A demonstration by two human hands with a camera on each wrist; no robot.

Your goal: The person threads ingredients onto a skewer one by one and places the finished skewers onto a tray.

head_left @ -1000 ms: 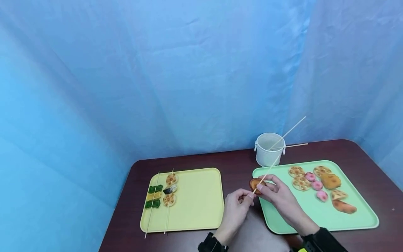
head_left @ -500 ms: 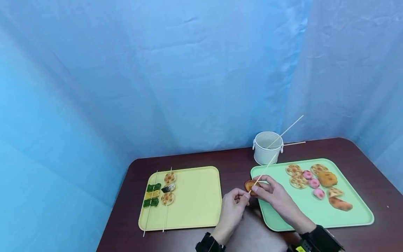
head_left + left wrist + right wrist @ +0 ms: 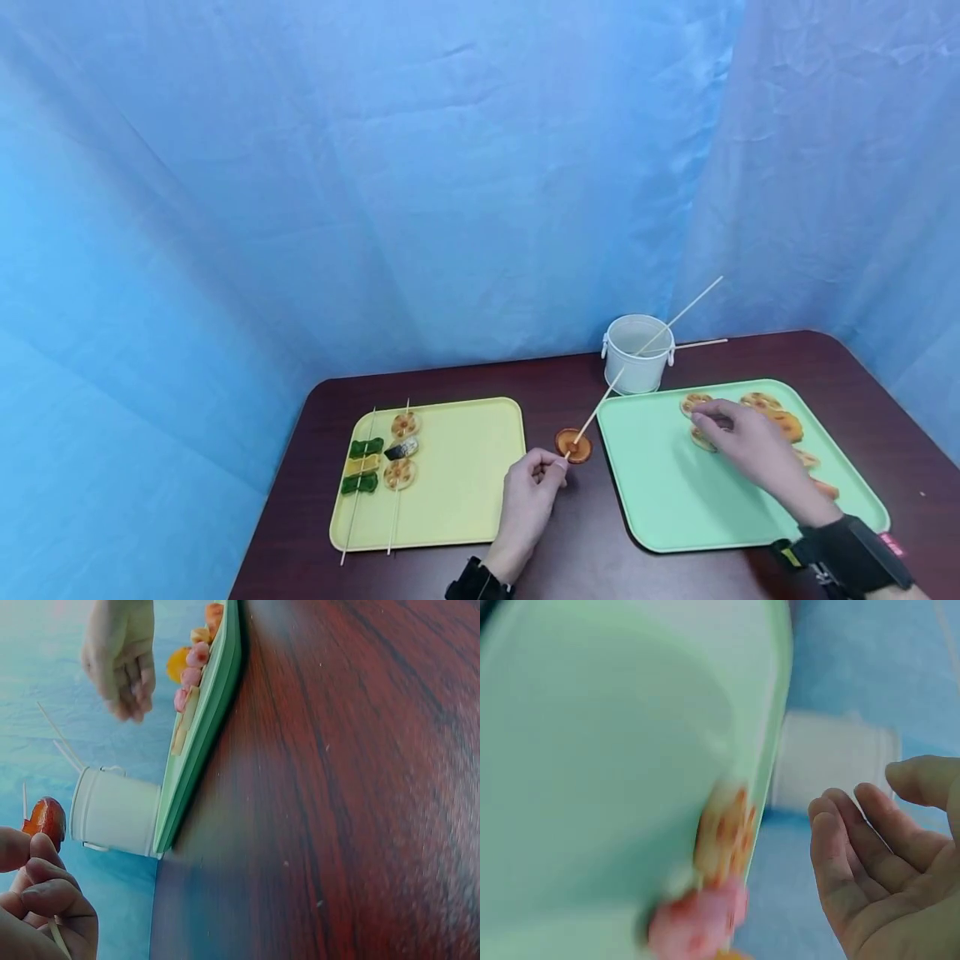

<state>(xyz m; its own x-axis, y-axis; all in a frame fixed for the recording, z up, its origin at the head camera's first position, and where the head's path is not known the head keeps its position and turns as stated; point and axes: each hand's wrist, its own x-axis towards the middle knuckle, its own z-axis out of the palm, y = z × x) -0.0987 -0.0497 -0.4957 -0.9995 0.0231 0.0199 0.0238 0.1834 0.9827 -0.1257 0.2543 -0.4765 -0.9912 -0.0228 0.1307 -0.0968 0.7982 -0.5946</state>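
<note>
My left hand [image 3: 527, 500] pinches a thin wooden skewer [image 3: 600, 406] near its lower end, between the two trays. A brown round piece like a mushroom cap [image 3: 582, 452] is threaded on it, just above the fingertips; the left wrist view shows its glossy brown side [image 3: 49, 821]. Over the green tray [image 3: 660, 508] hovers my right hand [image 3: 757, 450], fingers loosely bent and holding nothing. Nearest to it are round lotus root slices [image 3: 697, 403], which it partly covers. In the right wrist view, a gap separates thumb and fingers, and pink pieces [image 3: 697, 922] lie on the tray.
On the left, a yellow tray [image 3: 472, 475] bears two loaded skewers, one with green and yellow pieces [image 3: 365, 463], one with lotus root slices [image 3: 400, 473] and a dark-and-white piece. A white bucket [image 3: 633, 375] with skewers stands behind the green tray. Blue curtains [image 3: 480, 183] surround the table.
My right hand has let go of the brown piece and moved right, over the food on the green tray. My left hand has shifted slightly left and down with the skewer.
</note>
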